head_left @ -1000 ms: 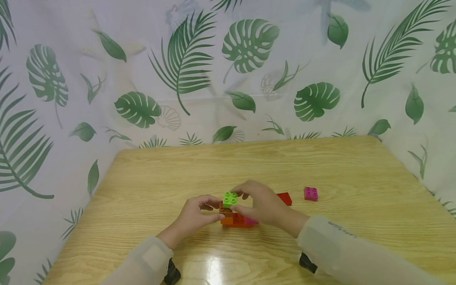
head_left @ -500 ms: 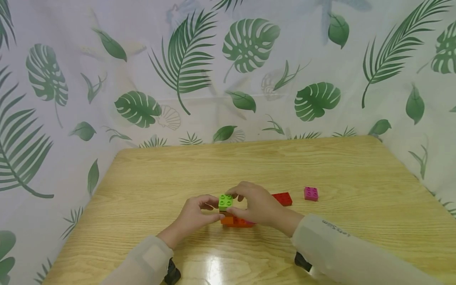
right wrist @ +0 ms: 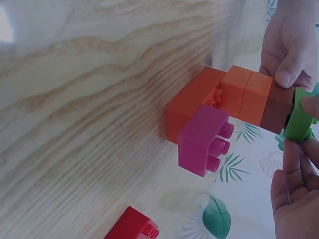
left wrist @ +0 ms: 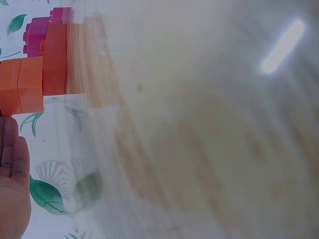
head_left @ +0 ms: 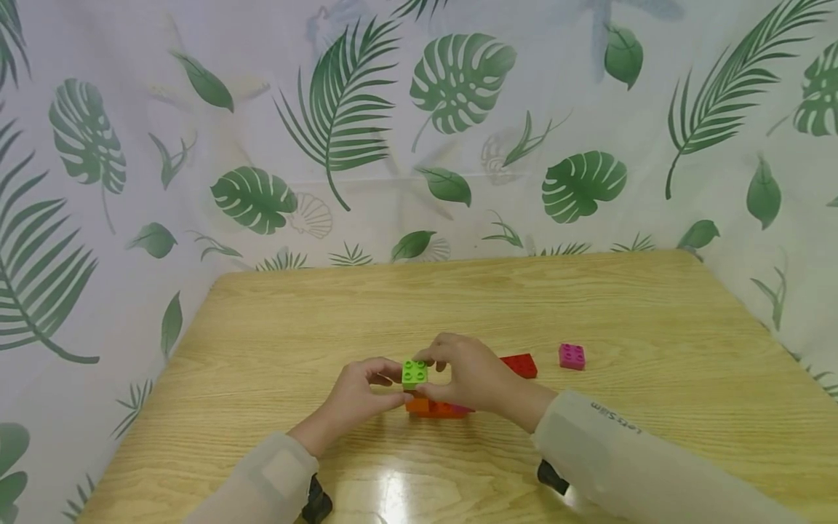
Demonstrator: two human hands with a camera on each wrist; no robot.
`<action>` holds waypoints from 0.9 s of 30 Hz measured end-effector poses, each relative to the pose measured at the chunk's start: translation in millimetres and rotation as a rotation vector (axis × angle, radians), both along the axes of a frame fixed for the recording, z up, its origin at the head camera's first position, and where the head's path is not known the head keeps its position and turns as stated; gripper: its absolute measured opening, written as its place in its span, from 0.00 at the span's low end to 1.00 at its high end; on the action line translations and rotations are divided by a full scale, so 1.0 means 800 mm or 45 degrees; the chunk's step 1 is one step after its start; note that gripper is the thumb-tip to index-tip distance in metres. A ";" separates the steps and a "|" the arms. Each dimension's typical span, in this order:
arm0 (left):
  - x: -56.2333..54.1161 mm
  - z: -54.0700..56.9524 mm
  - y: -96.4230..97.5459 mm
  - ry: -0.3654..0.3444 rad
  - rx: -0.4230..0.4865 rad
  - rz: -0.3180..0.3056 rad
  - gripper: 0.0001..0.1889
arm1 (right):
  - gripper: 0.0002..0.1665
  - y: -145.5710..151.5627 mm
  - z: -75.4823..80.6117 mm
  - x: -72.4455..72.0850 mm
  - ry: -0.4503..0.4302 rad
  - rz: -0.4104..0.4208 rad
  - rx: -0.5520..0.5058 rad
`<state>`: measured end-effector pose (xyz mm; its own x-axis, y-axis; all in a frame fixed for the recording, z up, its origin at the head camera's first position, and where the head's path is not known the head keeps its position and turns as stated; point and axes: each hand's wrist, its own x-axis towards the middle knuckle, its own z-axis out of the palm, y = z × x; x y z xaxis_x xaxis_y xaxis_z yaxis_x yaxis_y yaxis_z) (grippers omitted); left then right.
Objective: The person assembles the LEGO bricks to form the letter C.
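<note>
Between finger and thumb, my right hand (head_left: pixel 481 375) pinches a lime-green toy building brick (head_left: pixel 414 374) at the top of a small stack. In the right wrist view, a thin dark gap shows between it and the brown brick (right wrist: pixel 277 107) below. My left hand (head_left: pixel 363 393) holds the stack from the left, its thumb against the brown brick. Two orange bricks (right wrist: pixel 245 94) lie under the brown one, on a long red-orange base brick (right wrist: pixel 192 102). A magenta brick (right wrist: pixel 203 142) sits on the base's other end. The left wrist view shows only part of the left hand.
On the wooden table (head_left: pixel 314 313), a red brick (head_left: pixel 521 365) lies just beyond my right hand. A separate magenta brick (head_left: pixel 572 356) is farther right. A leaf-patterned cloth (head_left: pixel 380 145) hangs behind the table and along its sides.
My right hand has moved slightly left and carried the green brick down onto the brown one. More of the red brick shows now. My left hand has stayed put.
</note>
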<state>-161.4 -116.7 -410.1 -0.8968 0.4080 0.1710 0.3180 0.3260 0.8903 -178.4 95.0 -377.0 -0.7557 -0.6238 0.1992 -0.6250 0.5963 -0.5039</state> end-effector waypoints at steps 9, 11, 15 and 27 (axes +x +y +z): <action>-0.014 -0.027 -0.006 0.005 -0.005 0.007 0.14 | 0.21 -0.002 0.002 0.002 0.024 -0.005 0.049; -0.012 -0.025 -0.005 -0.008 -0.001 0.004 0.15 | 0.22 -0.002 0.001 0.002 0.034 -0.002 0.052; -0.001 0.000 -0.001 -0.024 -0.016 -0.002 0.15 | 0.22 -0.001 0.002 0.003 0.023 -0.010 0.051; -0.013 -0.020 -0.005 0.023 0.177 -0.013 0.20 | 0.22 0.000 -0.001 0.003 -0.005 -0.043 0.028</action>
